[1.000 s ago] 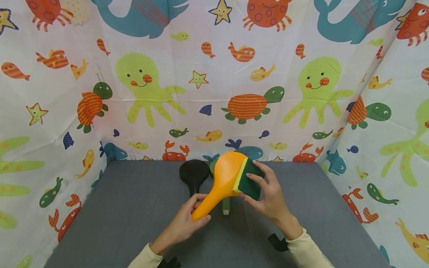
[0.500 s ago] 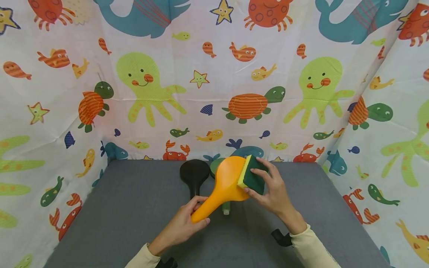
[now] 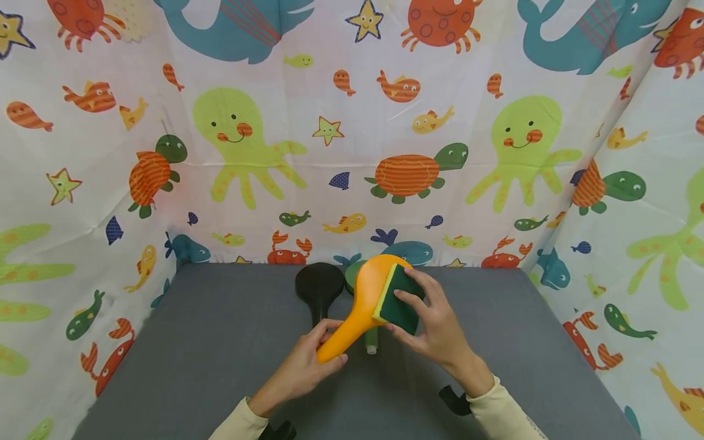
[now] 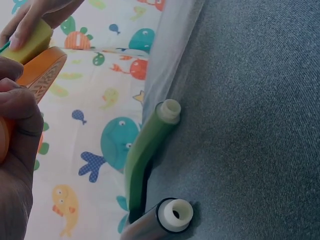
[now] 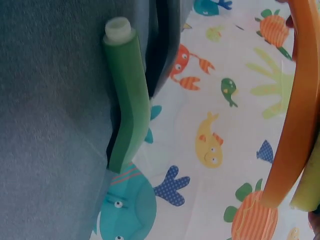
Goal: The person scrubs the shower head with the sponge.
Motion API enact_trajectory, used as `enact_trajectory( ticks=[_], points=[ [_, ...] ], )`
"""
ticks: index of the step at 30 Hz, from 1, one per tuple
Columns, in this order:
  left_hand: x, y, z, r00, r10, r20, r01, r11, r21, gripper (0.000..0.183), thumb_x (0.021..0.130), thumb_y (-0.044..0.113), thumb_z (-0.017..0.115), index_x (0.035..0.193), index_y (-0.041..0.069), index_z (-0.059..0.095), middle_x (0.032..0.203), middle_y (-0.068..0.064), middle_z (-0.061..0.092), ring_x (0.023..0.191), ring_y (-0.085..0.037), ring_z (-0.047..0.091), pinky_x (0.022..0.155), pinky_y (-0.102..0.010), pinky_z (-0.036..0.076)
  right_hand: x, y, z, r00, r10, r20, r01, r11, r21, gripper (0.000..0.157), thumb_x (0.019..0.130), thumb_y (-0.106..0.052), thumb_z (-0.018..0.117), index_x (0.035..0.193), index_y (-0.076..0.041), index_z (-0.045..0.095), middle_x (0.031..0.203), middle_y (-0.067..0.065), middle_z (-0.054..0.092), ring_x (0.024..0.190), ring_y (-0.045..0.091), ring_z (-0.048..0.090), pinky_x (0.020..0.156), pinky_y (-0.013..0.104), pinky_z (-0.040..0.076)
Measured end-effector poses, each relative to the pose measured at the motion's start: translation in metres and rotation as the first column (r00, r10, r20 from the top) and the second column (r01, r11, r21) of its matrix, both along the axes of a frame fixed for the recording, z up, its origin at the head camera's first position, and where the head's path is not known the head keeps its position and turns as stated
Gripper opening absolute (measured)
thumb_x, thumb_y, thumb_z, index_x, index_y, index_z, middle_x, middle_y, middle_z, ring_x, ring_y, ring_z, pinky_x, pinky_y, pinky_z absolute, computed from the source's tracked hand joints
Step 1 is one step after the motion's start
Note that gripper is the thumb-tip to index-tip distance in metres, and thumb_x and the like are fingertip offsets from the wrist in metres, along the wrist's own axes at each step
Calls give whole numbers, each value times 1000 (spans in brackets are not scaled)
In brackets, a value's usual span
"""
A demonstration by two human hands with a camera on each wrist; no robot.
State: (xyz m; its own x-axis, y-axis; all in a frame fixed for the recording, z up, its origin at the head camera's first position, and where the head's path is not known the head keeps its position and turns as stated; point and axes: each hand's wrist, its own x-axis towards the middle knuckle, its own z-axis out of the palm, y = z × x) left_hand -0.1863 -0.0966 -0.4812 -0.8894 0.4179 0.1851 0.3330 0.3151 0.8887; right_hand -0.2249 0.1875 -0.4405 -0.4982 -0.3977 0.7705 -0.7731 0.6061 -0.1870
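Note:
My left hand (image 3: pixel 305 363) grips the handle end of an orange shower head (image 3: pixel 370 287), which is held up over the table, handle slanting down to the left. My right hand (image 3: pixel 440 324) pinches a yellow and green sponge (image 3: pixel 400 302) between thumb and fingers. The sponge's yellow side lies against the right part of the shower head's smooth back. In the left wrist view, the perforated face of the shower head (image 4: pixel 47 67) shows below the sponge (image 4: pixel 37 42). The right wrist view catches the orange edge (image 5: pixel 300 100) with the sponge (image 5: pixel 309 180) beside it.
Behind the hands, a black shower head (image 3: pixel 319 284) and a green shower head (image 3: pixel 371 339) lie on the grey table (image 3: pixel 220 354); both have white connectors in the left wrist view. A curtain (image 3: pixel 330 91) printed with sea animals surrounds the table's back and sides.
The sponge slid right and upward over the shower head, then back left and down. The shower head's round end dipped slightly and rose again. The left hand keeps its grip.

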Motion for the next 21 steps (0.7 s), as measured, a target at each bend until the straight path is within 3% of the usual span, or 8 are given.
enact_trajectory(
  ticks=[11, 21],
  points=[
    [4, 2, 2, 1000, 5, 2, -5, 1000, -4, 51, 89, 23, 72, 134, 24, 49, 88, 5, 63, 61, -7, 50, 59, -22, 43, 7, -4, 1, 999, 4, -48, -3, 999, 32, 56, 90, -63, 55, 123, -19, 65, 145, 18, 47, 130, 34, 44, 88, 56, 54],
    [8, 1, 6, 1000, -5, -21, 4, 1000, -19, 50, 88, 22, 73, 133, 25, 50, 89, 5, 63, 62, -6, 50, 59, -22, 44, 2, 3, 13, 998, 16, -57, -16, 1000, 2, 56, 89, -61, 59, 122, -16, 66, 144, 19, 48, 129, 35, 46, 90, 54, 54]
  ],
)
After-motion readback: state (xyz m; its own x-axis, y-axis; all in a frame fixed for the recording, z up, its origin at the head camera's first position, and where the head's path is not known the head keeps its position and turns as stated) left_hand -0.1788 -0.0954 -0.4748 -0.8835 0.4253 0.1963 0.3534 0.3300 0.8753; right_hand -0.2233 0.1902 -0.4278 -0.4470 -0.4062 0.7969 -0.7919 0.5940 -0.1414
